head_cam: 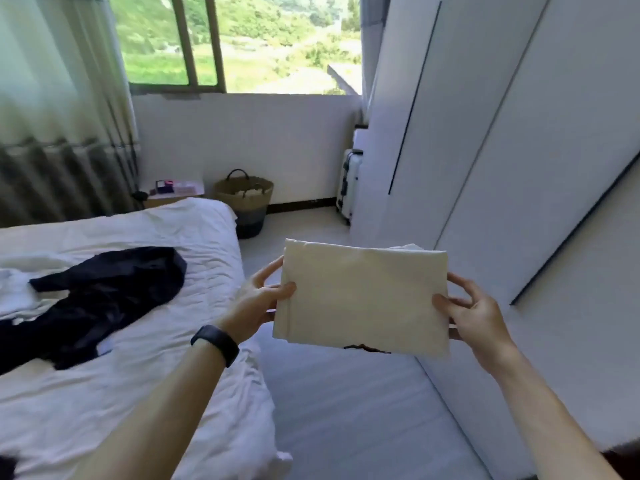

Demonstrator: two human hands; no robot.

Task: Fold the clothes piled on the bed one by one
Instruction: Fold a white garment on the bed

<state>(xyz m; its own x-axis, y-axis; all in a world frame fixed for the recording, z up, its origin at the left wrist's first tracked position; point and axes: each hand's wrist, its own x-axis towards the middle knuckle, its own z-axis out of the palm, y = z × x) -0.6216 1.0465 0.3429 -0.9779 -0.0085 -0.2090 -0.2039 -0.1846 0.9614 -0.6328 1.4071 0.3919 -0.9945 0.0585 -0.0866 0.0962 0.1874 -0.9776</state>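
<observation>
A white-sheeted bed [156, 341] fills the lower left of the frame, with a pale floor to its right, tall white wardrobe doors [519, 133] along the right edge and a window [242, 43] at the top. On the bed lies a crumpled dark navy garment [97, 299] beside white cloth [15, 289]; a woven basket [244, 199] and a white suitcase [348, 185] stand at the far wall. At centre, above the floor, a folded cream rectangular garment [360, 299] is gripped at its side edges by the left hand [259, 299], a black band [215, 342] on its wrist, and the right hand [474, 317], thumbs on top.
</observation>
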